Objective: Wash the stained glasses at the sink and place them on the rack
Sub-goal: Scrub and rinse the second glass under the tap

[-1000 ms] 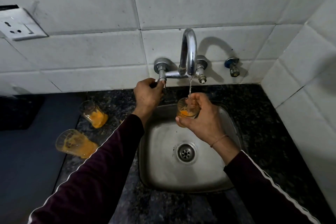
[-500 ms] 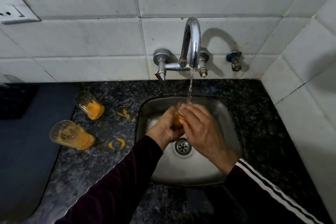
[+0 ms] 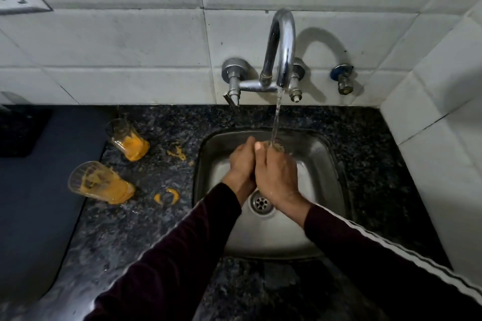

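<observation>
Both hands are holding one glass (image 3: pixel 277 147) over the steel sink (image 3: pixel 323 161), under water running from the tap (image 3: pixel 283 41). The right hand (image 3: pixel 277 174) is wrapping its fingers round it; the left hand (image 3: pixel 241 161) is pressing alongside, fingers curled. Two orange-stained glasses (image 3: pixel 101 182) are lying on the granite surface (image 3: pixel 156 216), left of the sink.

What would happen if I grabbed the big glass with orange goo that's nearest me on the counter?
The larger clear glass smeared with orange residue would probably feel slippery, since the smears coat its walls. It stands upright on the dark speckled stone counter, so it likely won't roll. Being glass, it could break if dropped.
</observation>
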